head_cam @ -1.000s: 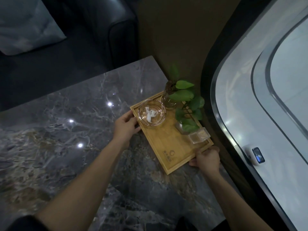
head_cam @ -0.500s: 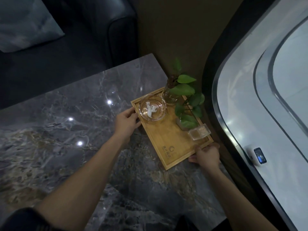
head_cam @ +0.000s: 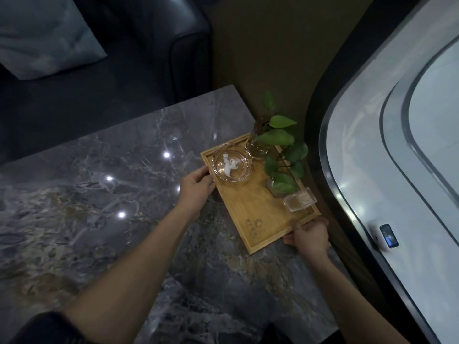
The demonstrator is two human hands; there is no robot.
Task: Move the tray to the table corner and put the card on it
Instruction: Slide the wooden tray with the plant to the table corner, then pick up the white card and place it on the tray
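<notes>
Tray (head_cam: 250, 214): wooden, rectangular, lying on the counter (head_cam: 99, 194) by its right edge, short of the far right corner. A printed logo marks the bare near end.

Your left hand (head_cam: 196, 188): grip closed on the tray's left long rim, near the far end. Fingers (head_cam: 198, 173) curl along the outer side of the rim, thumb toward the inner face; just beside the ashtray, not touching it as far as can be told.

Your right hand (head_cam: 309, 235): grip closed on the tray's near right corner. Thumb lies over the rim onto the tray floor, the other fingers wrap beneath and are hidden. Whether the tray is lifted off the counter or resting flat cannot be told.

On the tray:
- Ashtray (head_cam: 233, 165), clear glass, round, at the far left end, with crumpled white paper (head_cam: 229, 166) inside.
- Vase (head_cam: 258, 142), clear glass, at the far right end, holding a leafy green plant (head_cam: 280, 145) that leans over the tray's right side.
- Small clear box (head_cam: 300, 201), lidded, near the right rim, just ahead of your right thumb. Contents too blurred to name.

Card: not identifiable anywhere in view.

Surroundings: dark sofa (head_cam: 139, 45) with a pale cushion (head_cam: 44, 36) beyond the counter; a curved pale surface at right bearing a small lit device (head_cam: 388, 235).
</notes>
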